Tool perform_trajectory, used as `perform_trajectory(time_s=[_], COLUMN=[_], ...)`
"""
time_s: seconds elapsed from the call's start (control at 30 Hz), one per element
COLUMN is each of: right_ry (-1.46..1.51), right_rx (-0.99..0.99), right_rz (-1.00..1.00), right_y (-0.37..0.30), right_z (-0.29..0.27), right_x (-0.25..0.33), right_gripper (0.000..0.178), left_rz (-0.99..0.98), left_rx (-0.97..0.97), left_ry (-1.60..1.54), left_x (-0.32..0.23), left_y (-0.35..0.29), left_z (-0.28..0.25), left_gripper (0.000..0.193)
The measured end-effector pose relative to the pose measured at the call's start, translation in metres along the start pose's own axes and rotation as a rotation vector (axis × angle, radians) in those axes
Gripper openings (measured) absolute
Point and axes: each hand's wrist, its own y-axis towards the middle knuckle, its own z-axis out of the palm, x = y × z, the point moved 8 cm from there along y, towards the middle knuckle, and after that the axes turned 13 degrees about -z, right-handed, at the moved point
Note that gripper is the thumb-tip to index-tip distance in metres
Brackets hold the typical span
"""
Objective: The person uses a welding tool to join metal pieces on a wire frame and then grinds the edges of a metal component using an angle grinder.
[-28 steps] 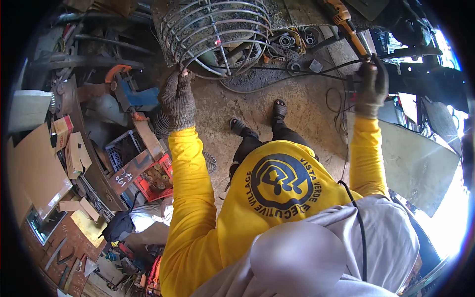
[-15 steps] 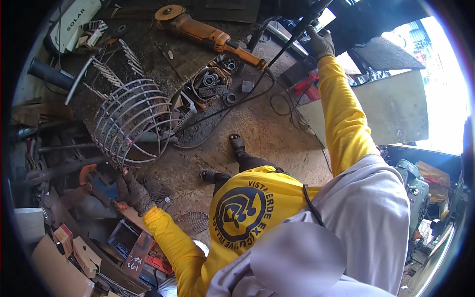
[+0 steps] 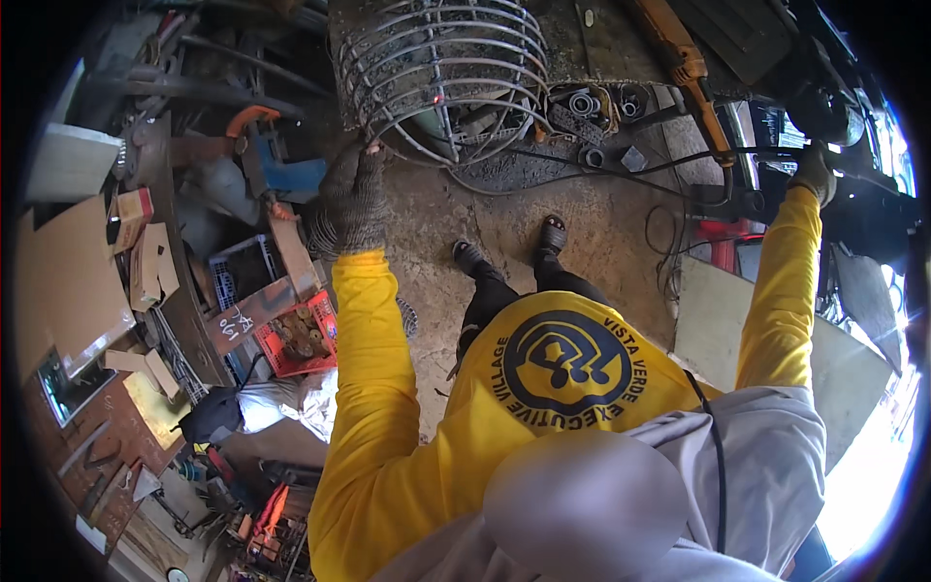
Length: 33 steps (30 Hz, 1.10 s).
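Note:
A rounded cage of bent metal rods [image 3: 435,82] sits at the top middle on a dark, dirty work surface. My left hand [image 3: 351,199], in a dark knitted glove, reaches up to its near left rim; the bare fingertips close on the rod there. At the far right my right hand [image 3: 815,177], gloved too, is closed at a dark object [image 3: 824,112], beside a black cable. What exactly its fingers hold is hidden. Between the hands, an orange angle grinder [image 3: 690,73] lies on the surface, only partly in view.
Metal rings and small parts [image 3: 584,103] lie beyond my feet. A black cable [image 3: 601,175] crosses the floor. On the left are a blue tool [image 3: 291,176], a red crate [image 3: 325,308] and cardboard boxes [image 3: 73,281]. A pale panel [image 3: 713,310] stands by my right arm.
The view has swung left, so the cage and grinder appear farther right and higher. My left hand stays at the cage's rim, and my right hand stays by the dark object.

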Motion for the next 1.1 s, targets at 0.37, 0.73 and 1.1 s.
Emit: perform_trajectory(time_s=[0.37, 0.73, 1.1], right_ry=[0.452, 0.962, 0.916], right_rx=[-0.074, 0.414, 0.587], right_rz=[-0.970, -0.528, -0.481], right_y=[-0.058, -0.245, -0.295], right_z=[-0.137, -0.149, -0.127], right_x=[0.032, 0.141, 0.153], right_gripper=[0.017, 0.053, 0.047], left_rz=[-0.171, -0.038, -0.017], left_rx=[0.065, -0.009, -0.007], left_ry=[-0.294, -0.196, -0.258], left_x=[0.021, -0.004, -0.007], left_y=[0.000, 0.001, -0.003], left_z=[0.006, 0.004, 0.006], left_gripper=[0.031, 0.027, 0.027])
